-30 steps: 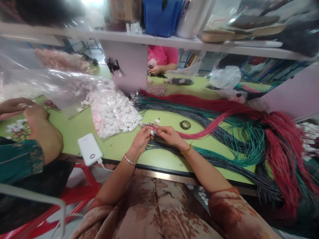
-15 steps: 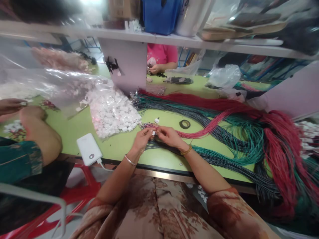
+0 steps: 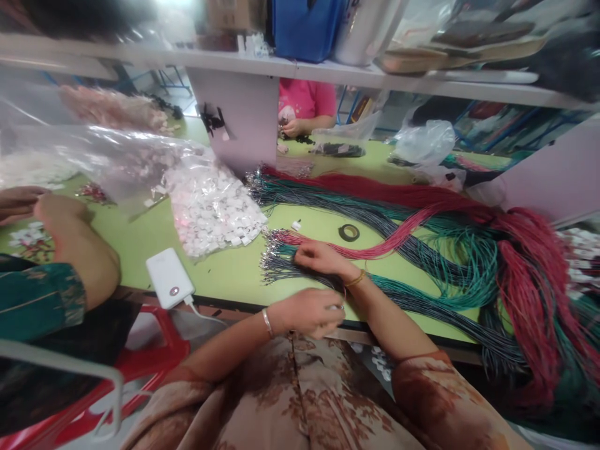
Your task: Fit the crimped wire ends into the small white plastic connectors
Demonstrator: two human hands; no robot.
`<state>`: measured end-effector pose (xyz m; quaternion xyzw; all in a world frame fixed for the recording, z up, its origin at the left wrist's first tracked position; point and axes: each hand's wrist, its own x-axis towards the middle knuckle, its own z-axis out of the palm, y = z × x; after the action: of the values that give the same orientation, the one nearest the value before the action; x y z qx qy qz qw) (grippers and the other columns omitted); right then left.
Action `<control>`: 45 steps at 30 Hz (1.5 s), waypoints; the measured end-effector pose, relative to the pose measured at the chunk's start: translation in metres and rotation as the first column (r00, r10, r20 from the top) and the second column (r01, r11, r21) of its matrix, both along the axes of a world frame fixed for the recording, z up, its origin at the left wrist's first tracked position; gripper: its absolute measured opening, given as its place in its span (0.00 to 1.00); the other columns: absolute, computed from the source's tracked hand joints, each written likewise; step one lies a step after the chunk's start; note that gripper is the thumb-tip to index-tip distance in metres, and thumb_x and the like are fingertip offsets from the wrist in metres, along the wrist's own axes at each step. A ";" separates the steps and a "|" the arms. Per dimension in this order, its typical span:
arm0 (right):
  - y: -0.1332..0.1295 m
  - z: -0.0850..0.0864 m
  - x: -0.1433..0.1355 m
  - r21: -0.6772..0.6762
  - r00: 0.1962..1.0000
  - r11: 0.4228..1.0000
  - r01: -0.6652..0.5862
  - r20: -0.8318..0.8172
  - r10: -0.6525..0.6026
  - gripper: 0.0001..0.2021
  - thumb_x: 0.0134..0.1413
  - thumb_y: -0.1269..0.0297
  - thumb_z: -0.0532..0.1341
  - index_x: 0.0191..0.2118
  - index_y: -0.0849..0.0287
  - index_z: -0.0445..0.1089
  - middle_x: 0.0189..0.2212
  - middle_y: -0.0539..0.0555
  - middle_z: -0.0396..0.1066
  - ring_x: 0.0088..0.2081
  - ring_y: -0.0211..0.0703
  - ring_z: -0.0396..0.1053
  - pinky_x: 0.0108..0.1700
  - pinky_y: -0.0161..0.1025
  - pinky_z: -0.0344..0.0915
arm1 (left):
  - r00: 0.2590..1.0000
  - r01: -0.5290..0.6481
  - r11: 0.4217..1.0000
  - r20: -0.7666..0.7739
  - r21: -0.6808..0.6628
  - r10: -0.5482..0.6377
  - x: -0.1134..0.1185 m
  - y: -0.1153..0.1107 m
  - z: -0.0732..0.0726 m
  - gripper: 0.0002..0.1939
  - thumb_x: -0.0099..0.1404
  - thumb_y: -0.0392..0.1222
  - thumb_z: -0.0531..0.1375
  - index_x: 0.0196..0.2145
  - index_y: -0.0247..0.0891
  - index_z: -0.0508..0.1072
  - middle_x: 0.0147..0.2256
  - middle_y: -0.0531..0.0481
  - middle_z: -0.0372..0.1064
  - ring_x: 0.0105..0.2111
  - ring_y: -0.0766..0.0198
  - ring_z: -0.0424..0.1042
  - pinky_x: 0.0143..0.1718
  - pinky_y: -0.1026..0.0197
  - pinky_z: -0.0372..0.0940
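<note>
My left hand (image 3: 309, 312), with a silver bangle at the wrist, is closed at the table's front edge, near my right forearm. A small pale piece shows at its fingertips, too blurred to name. Curled fingers of my right hand (image 3: 319, 256) rest over the wire bundles, left of the yellow bracelet; what they hold is hidden. Silvery terminal ends (image 3: 269, 259) of the wires fan out left of my right hand. Pink wires (image 3: 360, 252) run behind it, and dark wires (image 3: 398, 301) pass beneath my right forearm.
A bag of white connectors (image 3: 218, 212) and a white power bank (image 3: 169, 278) lie to the left. Black tape (image 3: 349, 232) and a white connector (image 3: 296, 225) sit behind my hands. Another person's arm (image 3: 84, 244) rests at left. A shelf (image 3: 210, 59) crosses above.
My left hand has moved away from my right hand, down and right to the table edge. The white connector between my hands no longer shows there. The terminal ends are now uncovered.
</note>
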<state>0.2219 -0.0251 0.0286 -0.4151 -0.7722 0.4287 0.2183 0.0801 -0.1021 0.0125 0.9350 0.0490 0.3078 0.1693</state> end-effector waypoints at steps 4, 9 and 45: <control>-0.006 -0.010 -0.016 0.214 0.972 0.974 0.073 0.203 -0.117 0.06 0.53 0.66 0.59 0.31 0.61 0.70 0.28 0.52 0.71 0.29 0.36 0.62 0.33 0.34 0.54 | 0.962 0.177 0.983 -0.224 0.059 -0.160 0.016 -0.024 -0.012 0.09 0.64 0.45 0.56 0.31 0.39 0.72 0.31 0.45 0.68 0.29 0.62 0.65 0.30 0.59 0.61; -0.011 -0.012 -0.026 0.260 0.905 0.961 0.095 0.380 -0.192 0.05 0.54 0.67 0.59 0.31 0.58 0.72 0.31 0.53 0.73 0.31 0.40 0.65 0.32 0.35 0.53 | 0.991 -0.131 0.981 -0.035 -0.143 0.127 -0.005 0.008 0.002 0.10 0.65 0.45 0.55 0.40 0.42 0.74 0.37 0.42 0.70 0.37 0.57 0.67 0.38 0.57 0.61; -0.017 0.012 -0.037 0.132 0.917 0.922 0.364 -0.227 -0.329 0.10 0.53 0.57 0.58 0.31 0.59 0.66 0.24 0.48 0.64 0.23 0.33 0.54 0.26 0.33 0.52 | 0.710 0.325 -0.019 0.231 -0.945 0.665 -0.064 0.080 0.002 0.11 0.52 0.41 0.68 0.32 0.34 0.74 0.30 0.50 0.70 0.27 0.70 0.66 0.30 0.67 0.63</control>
<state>0.1849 -0.0425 0.0410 -0.4801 -0.6942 0.3547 0.4023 0.0156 -0.0219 0.0150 0.3306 0.3167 0.5064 0.7307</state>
